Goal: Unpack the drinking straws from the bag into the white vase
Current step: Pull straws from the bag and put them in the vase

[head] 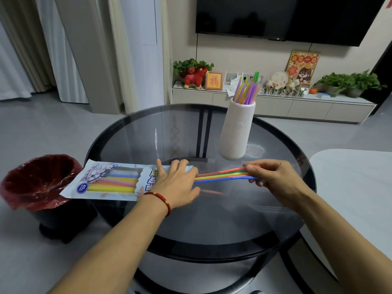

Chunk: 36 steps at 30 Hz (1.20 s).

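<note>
A printed plastic straw bag [110, 181] lies flat on the left part of the round glass table [212, 219], with coloured straws showing through its window. My left hand [178, 185] presses flat on the bag's right, open end. My right hand [273, 177] pinches a bundle of several straws [220, 176], red, green, yellow, orange and blue, which stretches leftward to the bag's mouth just above the glass. The white ribbed vase [236, 132] stands upright at the table's back right, holding several purple, yellow and green straws [247, 90].
A black bin with a red liner [36, 183] sits on the floor to the left, under the bag's overhanging end. A white table edge [356, 187] is at the right. A low TV cabinet [275, 105] with plants and ornaments stands behind.
</note>
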{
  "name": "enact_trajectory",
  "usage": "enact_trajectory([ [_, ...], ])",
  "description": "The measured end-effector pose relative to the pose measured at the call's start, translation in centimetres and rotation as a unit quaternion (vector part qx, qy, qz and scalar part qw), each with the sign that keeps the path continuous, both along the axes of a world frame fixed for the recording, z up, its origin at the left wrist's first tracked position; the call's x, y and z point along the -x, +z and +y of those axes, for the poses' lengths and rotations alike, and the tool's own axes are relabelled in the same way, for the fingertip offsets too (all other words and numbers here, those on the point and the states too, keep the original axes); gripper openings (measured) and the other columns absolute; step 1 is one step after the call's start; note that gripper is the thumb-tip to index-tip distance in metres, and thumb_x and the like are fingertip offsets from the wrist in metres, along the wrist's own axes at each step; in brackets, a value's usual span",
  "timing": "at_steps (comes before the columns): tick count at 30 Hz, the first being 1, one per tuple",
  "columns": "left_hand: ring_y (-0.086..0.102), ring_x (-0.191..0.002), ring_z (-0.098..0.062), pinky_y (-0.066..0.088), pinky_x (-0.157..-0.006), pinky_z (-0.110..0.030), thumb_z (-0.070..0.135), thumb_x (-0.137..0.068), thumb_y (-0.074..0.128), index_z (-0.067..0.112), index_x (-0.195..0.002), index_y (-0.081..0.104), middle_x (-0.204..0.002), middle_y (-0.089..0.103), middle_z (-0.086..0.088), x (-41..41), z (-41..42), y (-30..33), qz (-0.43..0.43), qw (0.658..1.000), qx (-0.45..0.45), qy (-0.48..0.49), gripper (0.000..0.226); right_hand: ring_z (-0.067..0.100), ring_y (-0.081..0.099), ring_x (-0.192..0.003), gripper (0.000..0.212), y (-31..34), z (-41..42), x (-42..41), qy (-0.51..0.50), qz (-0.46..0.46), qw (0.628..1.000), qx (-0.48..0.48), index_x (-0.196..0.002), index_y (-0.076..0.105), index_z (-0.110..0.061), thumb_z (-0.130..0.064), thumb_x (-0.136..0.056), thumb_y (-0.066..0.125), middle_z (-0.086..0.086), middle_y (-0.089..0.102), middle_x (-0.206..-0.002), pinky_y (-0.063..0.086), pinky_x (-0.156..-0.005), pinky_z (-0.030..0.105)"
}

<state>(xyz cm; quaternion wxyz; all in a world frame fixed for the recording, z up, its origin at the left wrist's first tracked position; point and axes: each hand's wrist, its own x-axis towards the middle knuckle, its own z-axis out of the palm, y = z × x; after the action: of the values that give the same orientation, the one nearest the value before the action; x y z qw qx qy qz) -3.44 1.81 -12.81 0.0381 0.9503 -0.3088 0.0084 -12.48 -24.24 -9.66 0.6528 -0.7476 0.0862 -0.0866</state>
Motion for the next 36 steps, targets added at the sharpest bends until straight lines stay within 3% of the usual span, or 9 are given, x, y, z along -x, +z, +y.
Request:
enact_trajectory([
  [4, 0.033, -0.133, -0.026, 0.010, -0.110, -0.074, 0.041, -0.102, 0.033, 0.023, -0.118, 0.048, -0.140, 0.039, -0.005, 0.1, -0.4, -0.3, -0.001, 1.000, -0.003, 0.001, 0.028, 0.016, 0.064, -0.063, 0.027, 0.6, 0.2, 0.2, -0.030, 0.029, 0.987, -0.157, -0.089, 0.084, -0.004, -0.028, -0.091, 0.071, 0.017, 0.075, -0.086, 0.053, -0.050, 0.017],
  [8, 0.038, -0.128, -0.027, 0.013, -0.111, -0.072, 0.041, -0.104, 0.029, 0.022, -0.113, 0.047, -0.131, 0.044, -0.003, 0.2, -1.0, -0.4, 0.011, 1.000, 0.021, 0.006, 0.028, 0.015, 0.066, -0.074, 0.084, 0.2, 2.4, -0.1, 0.036, -0.001, 0.944, -0.329, -0.127, 0.068, 0.000, -0.068, -0.077, 0.064, 0.008, 0.071, -0.091, 0.059, -0.062, 0.023],
  [12, 0.041, -0.124, -0.027, 0.015, -0.111, -0.069, 0.040, -0.104, 0.030, 0.022, -0.115, 0.046, -0.128, 0.045, -0.002, 0.9, -1.8, -0.3, 0.000, 0.999, 0.044, -0.012, 0.027, 0.016, 0.059, -0.067, 0.072, -1.5, 6.6, -1.5, 0.003, 0.005, 0.979, -0.205, -0.128, 0.062, 0.004, -0.050, -0.083, 0.074, 0.009, 0.061, -0.088, 0.052, -0.052, 0.024],
  [15, 0.041, -0.125, -0.027, 0.016, -0.112, -0.068, 0.042, -0.103, 0.032, 0.021, -0.120, 0.045, -0.130, 0.045, -0.003, 1.6, -2.4, -0.4, 0.003, 0.999, 0.039, -0.034, 0.030, 0.020, 0.068, -0.062, 0.026, -1.4, 9.1, -2.1, -0.058, 0.021, 0.986, -0.152, -0.101, 0.068, 0.009, -0.017, -0.097, 0.070, 0.021, 0.066, -0.085, 0.056, -0.051, 0.023],
  [17, 0.041, -0.126, -0.026, 0.017, -0.112, -0.068, 0.048, -0.101, 0.035, 0.021, -0.118, 0.044, -0.129, 0.047, -0.003, 1.4, -2.1, -0.4, 0.021, 0.999, 0.032, -0.023, 0.033, 0.018, 0.070, -0.054, 0.018, -0.7, 8.8, -2.5, -0.109, 0.006, 0.990, -0.090, -0.085, 0.069, 0.006, -0.006, -0.097, 0.064, 0.024, 0.069, -0.079, 0.059, -0.051, 0.027],
  [20, 0.039, -0.130, -0.028, 0.015, -0.112, -0.070, 0.048, -0.099, 0.040, 0.022, -0.119, 0.045, -0.132, 0.046, -0.004, 0.7, -1.2, -0.9, 0.048, 0.999, -0.002, 0.000, 0.033, 0.021, 0.070, -0.054, 0.022, 1.5, 6.8, -2.5, -0.141, -0.040, 0.988, 0.052, -0.077, 0.069, -0.003, -0.009, -0.096, 0.061, 0.020, 0.072, -0.071, 0.063, -0.063, 0.040],
  [25, 0.036, -0.132, -0.029, 0.011, -0.112, -0.071, 0.047, -0.099, 0.042, 0.024, -0.121, 0.047, -0.134, 0.044, -0.004, 0.5, -1.0, -1.3, 0.070, 0.998, -0.003, 0.005, 0.032, 0.016, 0.071, -0.055, 0.026, 4.9, 4.5, -1.5, -0.123, -0.104, 0.953, 0.256, -0.083, 0.068, -0.013, -0.023, -0.104, 0.058, 0.005, 0.072, -0.076, 0.060, -0.055, 0.022],
  [28, 0.036, -0.130, -0.030, 0.010, -0.111, -0.072, 0.045, -0.098, 0.043, 0.022, -0.121, 0.047, -0.131, 0.044, -0.005, 0.5, -1.2, -1.3, 0.076, 0.997, 0.004, 0.006, 0.033, 0.023, 0.072, -0.061, 0.032, 5.1, 4.0, -2.1, -0.104, -0.078, 0.922, 0.365, -0.090, 0.068, -0.003, -0.028, -0.106, 0.055, 0.006, 0.072, -0.082, 0.065, -0.061, 0.037],
  [36, 0.036, -0.132, -0.030, 0.011, -0.110, -0.072, 0.049, -0.097, 0.039, 0.024, -0.124, 0.047, -0.138, 0.042, -0.007, 0.3, -1.1, -1.3, 0.075, 0.997, -0.002, 0.002, 0.038, 0.022, 0.074, -0.072, 0.041, 2.0, 4.1, -3.3, -0.044, 0.022, 0.918, 0.393, -0.119, 0.061, 0.003, -0.035, -0.101, 0.063, 0.012, 0.068, -0.106, 0.065, -0.062, 0.030],
])
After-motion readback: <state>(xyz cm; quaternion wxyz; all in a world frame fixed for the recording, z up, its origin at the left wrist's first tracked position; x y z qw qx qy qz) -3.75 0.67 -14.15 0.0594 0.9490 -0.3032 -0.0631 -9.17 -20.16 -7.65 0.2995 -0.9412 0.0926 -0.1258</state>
